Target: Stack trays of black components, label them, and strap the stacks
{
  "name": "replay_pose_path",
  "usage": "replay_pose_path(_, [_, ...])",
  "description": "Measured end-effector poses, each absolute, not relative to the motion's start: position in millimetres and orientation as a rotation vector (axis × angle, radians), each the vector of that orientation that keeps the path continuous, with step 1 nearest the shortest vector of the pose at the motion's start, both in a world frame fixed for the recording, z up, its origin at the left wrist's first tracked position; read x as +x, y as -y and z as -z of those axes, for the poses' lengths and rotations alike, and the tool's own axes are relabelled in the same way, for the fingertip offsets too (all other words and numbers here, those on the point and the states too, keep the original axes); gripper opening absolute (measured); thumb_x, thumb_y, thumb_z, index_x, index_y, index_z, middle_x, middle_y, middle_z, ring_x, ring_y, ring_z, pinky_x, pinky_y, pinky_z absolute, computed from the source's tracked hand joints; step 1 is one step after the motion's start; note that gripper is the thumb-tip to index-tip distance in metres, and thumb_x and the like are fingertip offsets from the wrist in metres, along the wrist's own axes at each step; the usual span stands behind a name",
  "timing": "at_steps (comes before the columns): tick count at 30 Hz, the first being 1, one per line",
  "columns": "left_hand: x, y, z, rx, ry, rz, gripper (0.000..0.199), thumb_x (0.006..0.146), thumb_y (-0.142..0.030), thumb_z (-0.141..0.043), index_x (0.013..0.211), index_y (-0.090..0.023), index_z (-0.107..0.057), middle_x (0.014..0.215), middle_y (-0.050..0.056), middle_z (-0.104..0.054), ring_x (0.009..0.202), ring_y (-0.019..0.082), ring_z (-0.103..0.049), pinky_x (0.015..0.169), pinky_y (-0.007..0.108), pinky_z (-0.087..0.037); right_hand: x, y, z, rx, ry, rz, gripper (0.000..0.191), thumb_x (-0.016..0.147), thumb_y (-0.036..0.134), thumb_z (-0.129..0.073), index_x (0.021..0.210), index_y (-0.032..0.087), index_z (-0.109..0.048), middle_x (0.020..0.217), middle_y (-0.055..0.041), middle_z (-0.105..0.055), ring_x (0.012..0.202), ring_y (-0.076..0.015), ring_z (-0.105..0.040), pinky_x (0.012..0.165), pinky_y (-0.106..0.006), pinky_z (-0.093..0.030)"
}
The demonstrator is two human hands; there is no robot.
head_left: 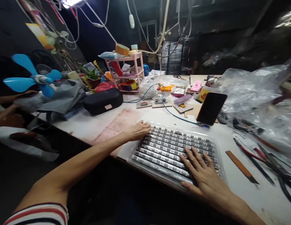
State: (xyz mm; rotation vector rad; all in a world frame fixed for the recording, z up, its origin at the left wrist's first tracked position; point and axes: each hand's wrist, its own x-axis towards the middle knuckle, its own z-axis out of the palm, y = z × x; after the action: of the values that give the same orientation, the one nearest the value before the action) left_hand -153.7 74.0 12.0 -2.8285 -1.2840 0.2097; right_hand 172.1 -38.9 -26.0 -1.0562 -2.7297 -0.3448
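Observation:
A clear plastic tray point(218, 150) lies on the table at its front edge. Rows of dark strips with repeating silvery-white parts point(164, 145) fill it. At the tray's far left corner is my left hand point(139, 129), its fingers curled together at the end of the upper rows; whatever they pinch is hidden. My right hand point(204, 172) rests palm down over the right half of the rows, fingers spread and pressing on the strips. Part of the lower right rows is covered by it.
Right of the tray lie a brown-handled blade point(241, 167), pliers point(272, 159) and crumpled clear plastic bags point(253, 90). Behind it a phone point(211, 107) stands propped with a blue cable. A black case point(103, 101), pink rack point(126, 70) and blue fan point(37, 78) are further left.

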Motion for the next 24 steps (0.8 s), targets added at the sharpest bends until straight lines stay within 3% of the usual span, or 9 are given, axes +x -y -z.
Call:
replay_pose_path(6, [-149.2, -87.1, -12.3, -2.749, 1.446, -0.178, 0.02, 0.086, -0.011, -0.044, 0.092, -0.015, -0.062, 0.097, 0.006, -0.063, 0.084, 0.014, -0.059, 0.07, 0.024, -0.043, 172.1, 36.7, 32.2, -1.058, 2.692, 0.345, 0.078, 0.083, 0.064, -0.043, 0.146, 0.023, -0.023, 0.148, -0.0133, -0.028, 0.136, -0.036, -0.021, 0.102, -0.058, -0.024])
replay_pose_path(12, [-125.6, -91.2, -16.3, -2.743, 1.355, -0.279, 0.023, 0.084, -0.003, -0.042, 0.077, -0.011, -0.063, 0.088, 0.015, -0.065, 0.088, 0.023, -0.057, 0.076, 0.034, -0.04, 172.3, 36.8, 29.1, -1.047, 2.694, 0.323, 0.077, 0.083, 0.062, -0.044, 0.146, 0.023, -0.022, 0.149, -0.0112, -0.026, 0.136, -0.0349, -0.023, 0.102, -0.057, -0.026])
replay_pose_path(18, [-132.6, -96.1, -12.5, -2.816, 1.243, -0.307, 0.018, 0.076, -0.002, -0.048, 0.08, -0.011, -0.063, 0.089, 0.015, -0.064, 0.088, 0.023, -0.056, 0.079, 0.034, -0.04, 173.3, 37.4, 27.6, -1.056, 2.691, 0.288, 0.077, 0.083, 0.062, -0.044, 0.147, 0.025, -0.022, 0.15, -0.0105, -0.024, 0.137, -0.0347, -0.021, 0.102, -0.058, -0.026])
replay_pose_path(24, [-137.5, -80.7, -6.4, -2.712, 1.442, -0.149, 0.026, 0.083, -0.003, -0.038, 0.088, -0.009, -0.063, 0.097, 0.016, -0.063, 0.095, 0.023, -0.056, 0.084, 0.034, -0.041, 171.5, 36.2, 34.4, -1.058, 2.697, 0.253, 0.076, 0.084, 0.064, -0.041, 0.147, 0.024, -0.022, 0.149, -0.0126, -0.025, 0.137, -0.0362, -0.021, 0.102, -0.06, -0.022])
